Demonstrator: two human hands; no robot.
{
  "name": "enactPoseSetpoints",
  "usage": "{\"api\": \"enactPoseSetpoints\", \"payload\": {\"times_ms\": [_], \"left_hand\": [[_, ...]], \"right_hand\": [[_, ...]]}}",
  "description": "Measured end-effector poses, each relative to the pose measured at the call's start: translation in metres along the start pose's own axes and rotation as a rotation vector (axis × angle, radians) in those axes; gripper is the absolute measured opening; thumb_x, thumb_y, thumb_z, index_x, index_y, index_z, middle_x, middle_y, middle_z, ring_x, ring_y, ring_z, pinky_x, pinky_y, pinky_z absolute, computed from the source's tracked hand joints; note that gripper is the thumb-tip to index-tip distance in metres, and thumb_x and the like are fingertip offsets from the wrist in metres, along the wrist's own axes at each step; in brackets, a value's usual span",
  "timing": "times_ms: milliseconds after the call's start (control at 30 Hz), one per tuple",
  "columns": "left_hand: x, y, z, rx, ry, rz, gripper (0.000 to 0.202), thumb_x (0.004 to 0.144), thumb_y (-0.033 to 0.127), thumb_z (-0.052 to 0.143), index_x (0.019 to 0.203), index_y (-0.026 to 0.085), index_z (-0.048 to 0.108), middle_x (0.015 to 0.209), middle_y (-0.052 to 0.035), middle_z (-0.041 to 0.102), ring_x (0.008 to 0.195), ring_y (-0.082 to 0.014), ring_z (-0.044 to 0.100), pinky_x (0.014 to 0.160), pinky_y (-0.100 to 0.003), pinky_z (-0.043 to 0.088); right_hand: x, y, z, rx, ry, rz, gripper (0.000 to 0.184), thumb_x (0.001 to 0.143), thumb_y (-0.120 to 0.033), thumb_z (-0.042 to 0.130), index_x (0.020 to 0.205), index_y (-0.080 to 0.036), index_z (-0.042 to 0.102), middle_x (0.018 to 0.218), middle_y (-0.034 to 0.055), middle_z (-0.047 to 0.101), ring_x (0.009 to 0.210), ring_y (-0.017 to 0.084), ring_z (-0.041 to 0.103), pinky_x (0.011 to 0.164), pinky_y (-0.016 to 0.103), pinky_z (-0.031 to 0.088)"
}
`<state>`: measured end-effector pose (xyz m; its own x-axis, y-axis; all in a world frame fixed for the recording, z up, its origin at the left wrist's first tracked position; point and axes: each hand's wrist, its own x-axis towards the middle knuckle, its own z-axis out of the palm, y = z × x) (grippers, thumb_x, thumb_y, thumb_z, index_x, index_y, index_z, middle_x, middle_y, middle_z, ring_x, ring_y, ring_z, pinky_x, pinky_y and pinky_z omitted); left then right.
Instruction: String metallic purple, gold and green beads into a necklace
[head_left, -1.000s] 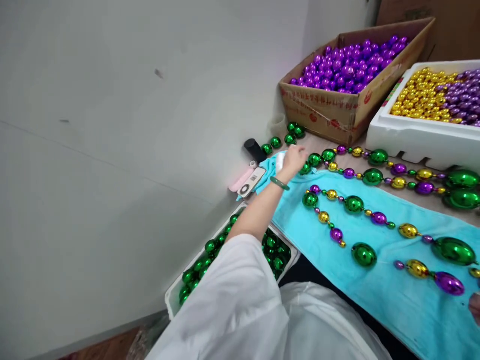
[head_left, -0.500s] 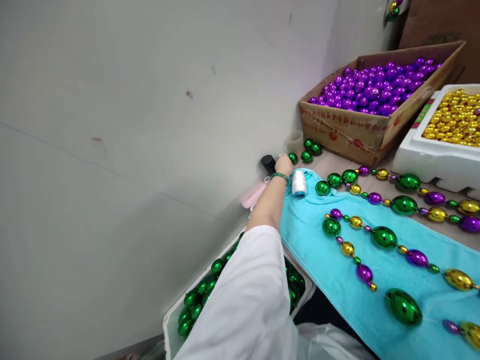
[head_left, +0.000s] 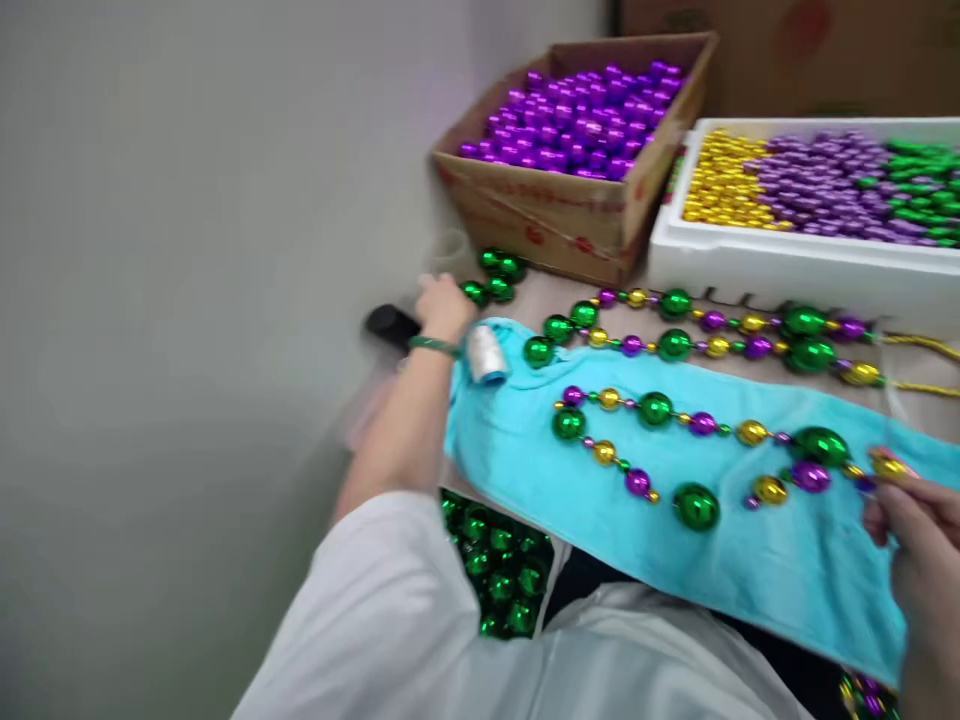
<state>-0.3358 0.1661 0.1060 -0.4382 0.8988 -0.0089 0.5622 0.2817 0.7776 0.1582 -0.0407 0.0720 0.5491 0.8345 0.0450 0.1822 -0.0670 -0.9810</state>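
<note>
My left hand [head_left: 444,308], with a green bangle [head_left: 435,346] at the wrist, is stretched out beside a translucent cup [head_left: 450,252] and several large green beads [head_left: 496,280]. Its fingers are blurred and partly hidden, so what they hold cannot be made out. A white thread spool [head_left: 486,354] stands just right of that wrist. At the right edge, my right hand [head_left: 919,525] pinches a gold bead [head_left: 888,464] at the end of a bead strand. The strand of green, gold and purple beads [head_left: 702,424] loops over a turquoise towel [head_left: 525,440]. A loose large green bead [head_left: 696,506] lies in front.
A cardboard box [head_left: 525,205] of purple beads stands at the back, left of a white foam box [head_left: 810,258] holding small gold, purple and green beads. Another bead strand [head_left: 675,345] lies behind the towel. Below my left arm are green beads [head_left: 499,570] in a container.
The view has swung to the right, and my right hand with the gold bead has come into sight. My left hand stays near the cup and green beads.
</note>
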Motion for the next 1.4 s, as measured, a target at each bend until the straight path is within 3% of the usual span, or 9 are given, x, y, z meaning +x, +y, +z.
{"api": "enactPoseSetpoints", "payload": {"times_ms": [67,133,233,267,400,533,633,900,1400], "left_hand": [[-0.01,0.009,0.012,-0.138,0.025,0.159,0.022,0.075,0.023,0.078,0.074,0.013,0.059,0.086,0.0,0.057,0.115,-0.0221,0.05,0.094,-0.035,0.036],[-0.037,0.022,0.027,-0.294,-0.047,0.223,0.039,0.058,0.018,0.087,0.089,0.017,0.064,0.091,0.0007,0.056,0.108,-0.0203,0.049,0.091,-0.031,0.04],[-0.1,0.046,0.061,-0.475,-0.295,0.19,0.044,0.068,0.033,0.079,0.106,0.019,0.063,0.097,-0.0019,0.061,0.089,-0.0165,0.057,0.074,-0.029,0.049],[-0.123,0.055,0.075,-0.541,-0.392,0.161,0.043,0.074,0.039,0.072,0.112,0.021,0.061,0.099,-0.0027,0.063,0.084,-0.016,0.06,0.068,-0.028,0.051],[-0.198,0.087,0.135,-1.1,-0.86,-0.242,0.042,0.082,0.043,0.059,0.119,0.023,0.056,0.1,-0.0055,0.067,0.076,-0.0177,0.068,0.063,-0.029,0.055],[-0.239,0.111,0.178,-1.313,-0.967,-0.467,0.026,0.086,0.033,0.058,0.106,0.015,0.06,0.093,-0.0074,0.07,0.077,-0.0188,0.07,0.066,-0.026,0.056],[-0.251,0.124,0.192,-1.349,-0.98,-0.544,0.019,0.088,0.027,0.056,0.098,0.012,0.062,0.089,-0.0084,0.071,0.072,-0.017,0.07,0.063,-0.023,0.055],[-0.257,0.14,0.203,-1.383,-0.989,-0.675,0.046,0.094,0.045,0.042,0.101,0.006,0.065,0.095,-0.0165,0.07,0.067,-0.0124,0.065,0.056,-0.019,0.053],[-0.26,0.142,0.205,-1.377,-0.933,-0.632,0.048,0.096,0.046,0.04,0.098,0.006,0.065,0.093,-0.0162,0.07,0.066,-0.0125,0.065,0.056,-0.019,0.054]], "right_hand": [[0.002,0.007,-0.003,0.04,0.022,-0.031,0.024,0.067,-0.032,0.082,0.08,-0.016,0.069,0.056,0.0003,0.058,0.047,0.012,0.05,0.045,0.026,0.037],[0.004,0.014,-0.005,0.065,0.008,-0.037,0.019,0.071,-0.029,0.078,0.081,-0.016,0.068,0.056,-0.0001,0.058,0.046,0.011,0.05,0.044,0.025,0.036],[0.001,0.021,-0.009,0.106,-0.043,-0.032,0.016,0.076,-0.029,0.074,0.084,-0.017,0.067,0.056,-0.001,0.058,0.048,0.011,0.051,0.043,0.024,0.037],[-0.002,0.023,-0.011,0.116,-0.064,-0.027,0.015,0.077,-0.029,0.073,0.085,-0.017,0.067,0.056,-0.0014,0.058,0.048,0.011,0.051,0.043,0.023,0.037],[-0.016,0.03,-0.019,0.123,-0.143,0.016,0.013,0.08,-0.03,0.07,0.085,-0.018,0.067,0.056,-0.0019,0.058,0.048,0.01,0.049,0.044,0.022,0.038],[-0.03,0.039,-0.03,0.118,-0.196,0.025,0.012,0.081,-0.03,0.068,0.084,-0.018,0.068,0.056,-0.0013,0.057,0.049,0.009,0.049,0.045,0.021,0.038],[-0.038,0.048,-0.042,0.104,-0.262,0.027,0.011,0.082,-0.03,0.067,0.083,-0.018,0.069,0.055,-0.0018,0.055,0.049,0.009,0.047,0.045,0.021,0.037],[-0.039,0.066,-0.065,0.044,-0.322,0.005,0.012,0.083,-0.031,0.066,0.083,-0.02,0.07,0.06,-0.0011,0.056,0.054,0.011,0.05,0.051,0.023,0.041],[-0.032,0.069,-0.07,0.019,-0.323,0.027,0.015,0.082,-0.034,0.066,0.082,-0.019,0.071,0.06,-0.0003,0.055,0.054,0.012,0.048,0.05,0.025,0.04]]}}
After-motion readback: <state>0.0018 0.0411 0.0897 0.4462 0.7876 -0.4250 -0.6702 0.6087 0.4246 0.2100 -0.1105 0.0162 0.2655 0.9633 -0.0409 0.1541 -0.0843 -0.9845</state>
